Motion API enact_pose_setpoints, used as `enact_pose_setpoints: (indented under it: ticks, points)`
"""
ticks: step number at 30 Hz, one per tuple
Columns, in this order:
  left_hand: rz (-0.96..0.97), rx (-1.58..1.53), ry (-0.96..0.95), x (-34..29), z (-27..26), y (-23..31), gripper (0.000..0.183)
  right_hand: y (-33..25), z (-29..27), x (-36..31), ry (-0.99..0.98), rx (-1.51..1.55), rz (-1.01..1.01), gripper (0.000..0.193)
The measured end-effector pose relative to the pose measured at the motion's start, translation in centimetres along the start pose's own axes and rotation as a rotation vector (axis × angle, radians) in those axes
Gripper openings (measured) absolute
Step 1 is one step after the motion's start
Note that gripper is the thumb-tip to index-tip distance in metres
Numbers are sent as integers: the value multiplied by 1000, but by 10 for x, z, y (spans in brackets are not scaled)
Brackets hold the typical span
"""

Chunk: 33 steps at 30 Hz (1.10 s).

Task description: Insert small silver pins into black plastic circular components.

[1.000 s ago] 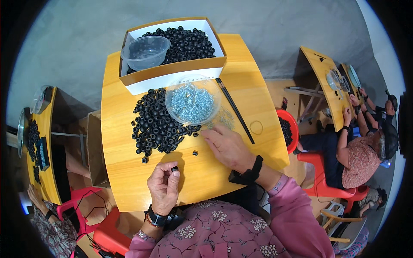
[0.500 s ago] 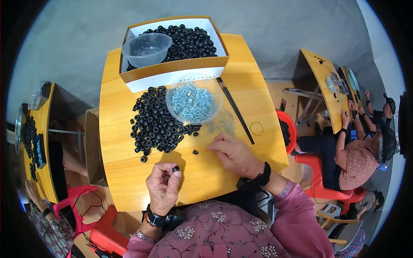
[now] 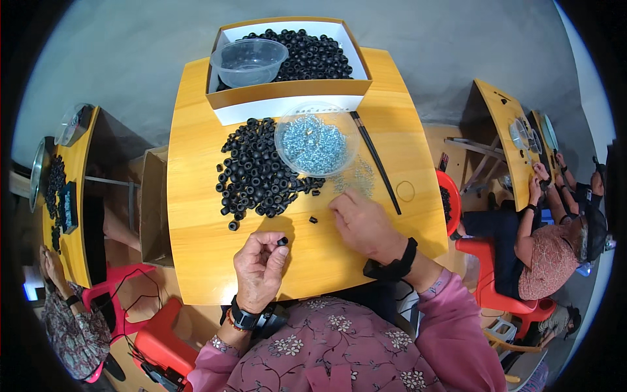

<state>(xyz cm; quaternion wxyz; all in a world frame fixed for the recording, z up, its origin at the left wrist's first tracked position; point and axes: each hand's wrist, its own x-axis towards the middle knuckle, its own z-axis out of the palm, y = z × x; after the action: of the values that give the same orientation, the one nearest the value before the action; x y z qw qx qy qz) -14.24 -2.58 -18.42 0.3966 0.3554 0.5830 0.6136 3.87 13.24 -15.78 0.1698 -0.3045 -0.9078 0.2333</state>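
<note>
My left hand pinches a small black ring-shaped piece between thumb and forefinger, above the table's near side. My right hand is lowered to the tabletop with curled fingers, next to scattered small silvery pieces; whatever its fingertips hold is hidden. A lone black piece lies between the hands. Beyond them a heap of the same black hollow pieces spreads out, touching a clear round tub full of tiny bluish-silver pieces, perhaps springs.
At the back, a brown-and-white box holds many black pieces and a clear bowl. A black stick and a rubber band lie right on the yellow table. A red basin stands beyond its right edge; other people sit at side tables.
My right hand has gone slightly forward and its fingers have curled down toward the table. My left hand keeps the black piece. The whole view has shifted a little.
</note>
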Motion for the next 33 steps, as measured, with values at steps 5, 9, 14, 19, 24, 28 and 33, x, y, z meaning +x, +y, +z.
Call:
enact_pose_setpoints:
  ticks: [5,9,14,19,24,28,33]
  points:
    - [-11,-39,-21,-1,-3,-1,19,-18,-11,-2,85,315,89,20]
    - [-33,-50,-35,-1,-3,-2,17,-40,7,-7,48,736,168,16]
    - [-58,-152,-38,0,-5,1,14,-55,23,3,-9,948,191,13]
    - [-88,-184,-43,-1,-6,3,14,-50,33,10,51,619,-123,16]
    - [-85,-189,-42,-1,-6,3,14,-54,28,10,49,587,-125,18]
    - [-115,-183,-30,0,-6,5,14,-56,29,5,23,535,-157,24]
    - [-115,-204,-23,0,-7,5,14,-56,29,3,26,561,-166,29]
